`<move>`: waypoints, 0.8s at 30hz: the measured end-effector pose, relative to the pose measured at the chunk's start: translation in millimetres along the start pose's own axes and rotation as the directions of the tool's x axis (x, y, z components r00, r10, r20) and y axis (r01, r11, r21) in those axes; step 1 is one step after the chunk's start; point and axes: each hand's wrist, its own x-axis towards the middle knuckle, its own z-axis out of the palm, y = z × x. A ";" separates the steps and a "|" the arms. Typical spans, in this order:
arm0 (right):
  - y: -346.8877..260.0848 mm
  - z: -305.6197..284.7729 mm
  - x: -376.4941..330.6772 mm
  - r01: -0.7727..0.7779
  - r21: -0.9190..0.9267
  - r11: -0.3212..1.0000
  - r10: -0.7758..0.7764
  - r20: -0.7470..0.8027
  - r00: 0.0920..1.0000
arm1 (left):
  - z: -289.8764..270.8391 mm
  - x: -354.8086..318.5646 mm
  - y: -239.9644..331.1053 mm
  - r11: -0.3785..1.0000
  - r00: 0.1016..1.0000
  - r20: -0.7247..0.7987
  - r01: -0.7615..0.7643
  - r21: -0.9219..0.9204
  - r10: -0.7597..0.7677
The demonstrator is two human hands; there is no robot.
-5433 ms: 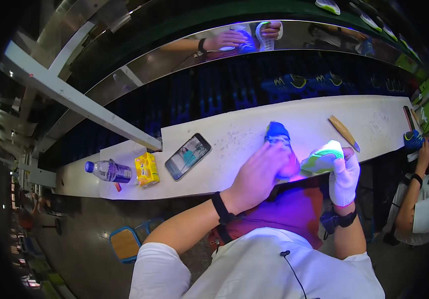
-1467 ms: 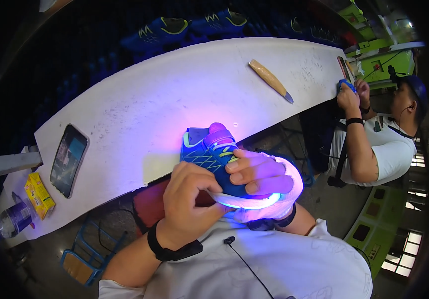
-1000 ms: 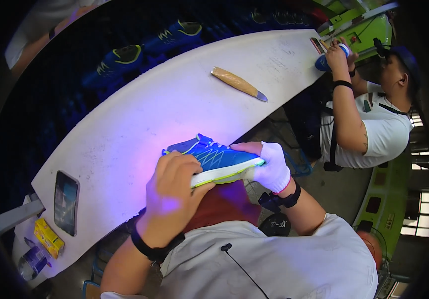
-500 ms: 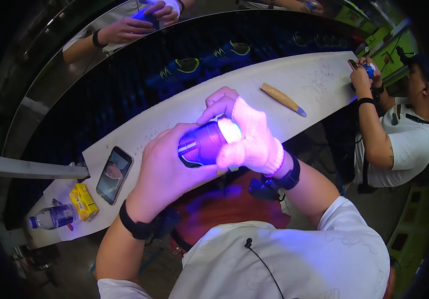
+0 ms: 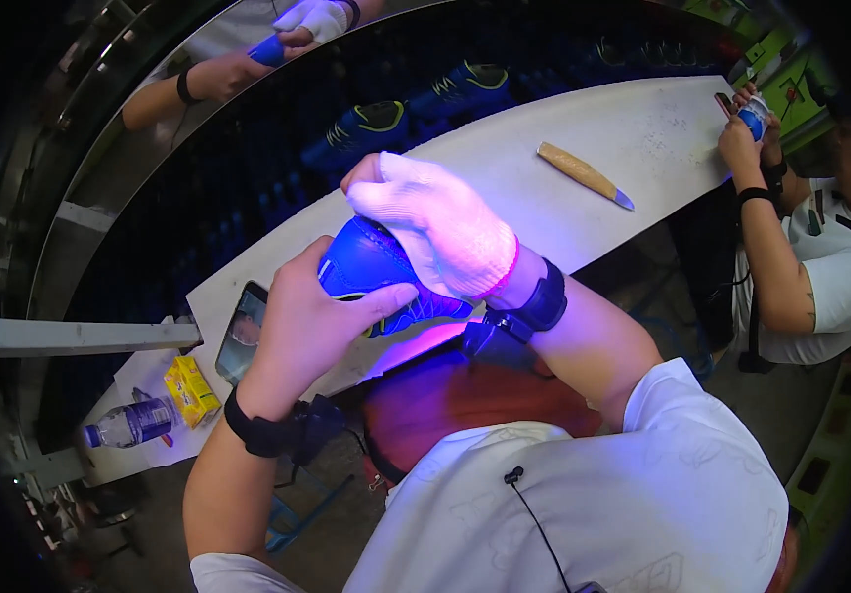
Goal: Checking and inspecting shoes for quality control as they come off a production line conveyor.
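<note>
- Far left, near end of the worktop (image 5: pixel 643 138): clear plastic bottle (image 5: pixel 131 423) lying on its side; a small yellow box (image 5: pixel 191 390) just beside it to the right.
- Right of the box: a dark phone (image 5: pixel 241 332) flat on the worktop, screen up; its right edge is partly hidden behind the left hand.
- Left hand (image 5: pixel 312 326): bare, dark band at the wrist; fingers wrapped round the near side of the blue shoe (image 5: pixel 371 272), thumb pressed across the upper; clamped on the shoe.
- Blue shoe: held up between both hands, above the near edge of the worktop at mid-scene, not resting on it; pale green trim shows along its lower side; violet light falls on shoe and hands.
- Right hand (image 5: pixel 440 232): in a white knit glove, dark band at the wrist; fingers curled over the top and far side of the shoe, closed on it; touching the left hand's fingertips region, exact contact cannot be told.
- Far behind the hands: more blue shoes (image 5: pixel 371 124) in a row on a dark surface beyond the worktop.
- Right of centre: a wooden-handled knife (image 5: pixel 584 175) lying alone on the worktop, well apart from the hands.
- Far right: another person's hands (image 5: pixel 750 124) at the worktop's end, holding a small blue and white object.
</note>
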 end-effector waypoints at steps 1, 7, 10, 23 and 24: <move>0.1 -1.5 3.0 -0.060 0.056 0.997 0.058 0.045 0.997 | -0.5 4.8 1.0 1.000 1.000 0.019 0.004 -0.004 -0.004; -0.3 -29.2 11.6 0.122 -0.064 0.990 -0.117 0.072 0.990 | 1.6 40.0 27.7 0.993 0.984 0.178 0.004 0.119 -0.025; -7.5 -42.6 -1.2 0.273 -0.256 0.927 -0.261 0.080 0.962 | 9.8 47.1 44.3 0.917 0.978 0.209 -0.104 0.385 0.023; -43.7 -45.5 -107.1 0.264 -0.551 0.792 -0.149 0.244 0.958 | 50.3 0.4 56.4 0.366 0.673 0.539 -0.734 0.572 0.508; -46.3 -43.9 -115.0 0.266 -0.592 0.761 -0.085 0.316 0.945 | 46.7 -3.3 55.6 0.334 0.605 0.554 -0.788 0.517 0.572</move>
